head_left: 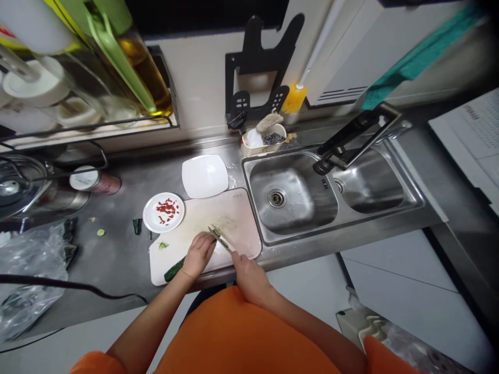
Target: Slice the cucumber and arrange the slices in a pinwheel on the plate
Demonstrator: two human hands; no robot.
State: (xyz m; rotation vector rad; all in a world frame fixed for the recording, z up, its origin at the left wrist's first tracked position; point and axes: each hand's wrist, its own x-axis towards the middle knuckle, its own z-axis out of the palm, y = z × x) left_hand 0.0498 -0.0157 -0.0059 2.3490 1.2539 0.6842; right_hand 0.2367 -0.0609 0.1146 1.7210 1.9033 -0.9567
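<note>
My right hand [251,276] is closed around the handle of a kitchen knife [223,240], its blade angled up and to the left over a pale cutting board [241,215]. My left hand [199,255] presses down on a dark green cucumber [174,270], whose far end shows beside the wrist. The fingertips sit close to the blade, and the cut end there is mostly covered. Bits of green lie along the blade, with wet scraps behind it. A small pale green scrap [162,245] rests on the board's left part.
A round plate [150,217] with red pieces overlaps the board's left corner; an empty white square dish [205,176] is behind. Right of the board is a double sink [255,179] with a black faucet [343,137]. Cucumber ends [137,226], a can [103,183] and a plastic bag [35,265] lie left.
</note>
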